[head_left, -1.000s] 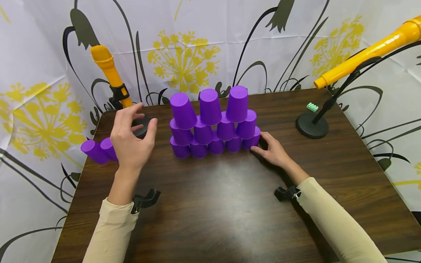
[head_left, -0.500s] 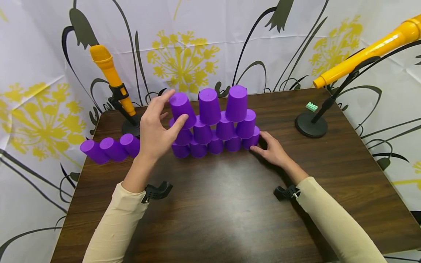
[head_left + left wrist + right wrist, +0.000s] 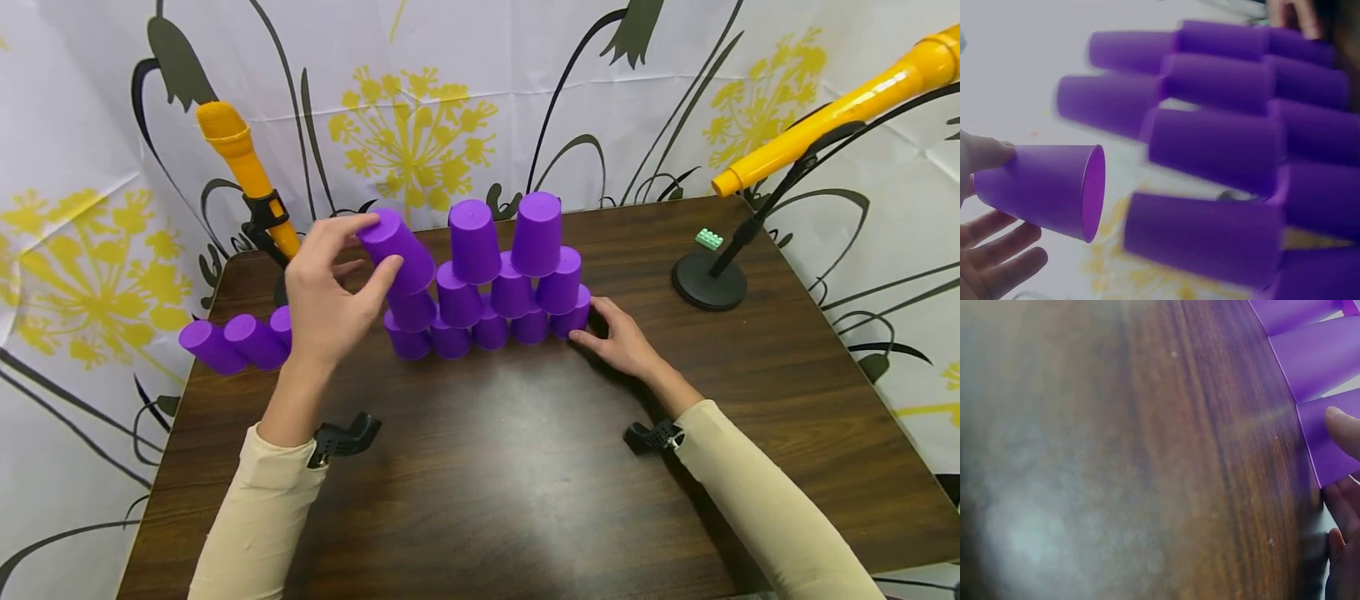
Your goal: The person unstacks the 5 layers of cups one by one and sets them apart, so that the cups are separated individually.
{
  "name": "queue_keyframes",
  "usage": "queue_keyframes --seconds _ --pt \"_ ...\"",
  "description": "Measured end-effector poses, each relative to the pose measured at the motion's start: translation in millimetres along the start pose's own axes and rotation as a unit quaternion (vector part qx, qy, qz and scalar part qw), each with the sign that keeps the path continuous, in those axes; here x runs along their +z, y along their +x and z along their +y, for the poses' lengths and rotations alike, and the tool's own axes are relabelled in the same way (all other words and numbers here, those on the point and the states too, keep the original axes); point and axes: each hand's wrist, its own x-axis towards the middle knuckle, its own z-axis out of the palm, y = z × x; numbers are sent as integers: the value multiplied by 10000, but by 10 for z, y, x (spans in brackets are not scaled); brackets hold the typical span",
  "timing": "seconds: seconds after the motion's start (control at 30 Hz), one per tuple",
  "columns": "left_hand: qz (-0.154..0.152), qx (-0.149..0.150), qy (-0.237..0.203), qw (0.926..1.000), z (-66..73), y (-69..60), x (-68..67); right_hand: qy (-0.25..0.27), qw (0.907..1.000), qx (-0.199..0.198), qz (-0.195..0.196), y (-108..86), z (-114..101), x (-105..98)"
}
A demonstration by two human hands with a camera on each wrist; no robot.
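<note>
My left hand [image 3: 330, 296] grips a purple plastic cup [image 3: 397, 252] by its closed end, with thumb on one side and fingers on the other. In the left wrist view this held cup [image 3: 1041, 187] is apart from the stack, its mouth edge showing. The stack is of upside-down purple cups in rows: two cups on top, one of them the middle cup [image 3: 474, 243], above several in each lower row. At the right end of the bottom row, my right hand [image 3: 621, 340] holds the last cup [image 3: 572, 315] between thumb and fingers; the right wrist view shows the thumb [image 3: 1344, 430] on its side.
Three purple cups [image 3: 255, 340] stand at the table's left edge, one partly behind my left hand. A yellow microphone [image 3: 247, 171] on a stand is behind them. Another yellow microphone [image 3: 840, 112] rises from a black base [image 3: 708, 282] at right, beside a mint toy brick [image 3: 708, 239].
My left hand came right to the top-left cup, took hold of it, and has drawn it leftward, tilted, off the stack. My right hand has kept its place at the bottom-right cup.
</note>
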Motion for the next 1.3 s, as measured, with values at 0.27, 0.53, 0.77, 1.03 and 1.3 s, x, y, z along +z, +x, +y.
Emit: queue_keyframes --seconds 0.27,0.53,0.77,1.03,1.3 --pt "752 -423 547 9948 -293 -86 -464 75 10000 -22 14 5 11 3" --pt "150 -652 1304 9892 -860 -472 -435 110 9999 -3 -24 9 25 12" --pt "-262 -854 2119 9732 -1052 -698 -286 85 10000 -5 25 1 26 18" --pt "-213 -1037 2694 9572 -1065 -856 -141 78 10000 31 27 -21 2 13" --pt "-185 -1269 2754 9528 -1123 -896 -115 64 10000 -4 52 -12 19 10"
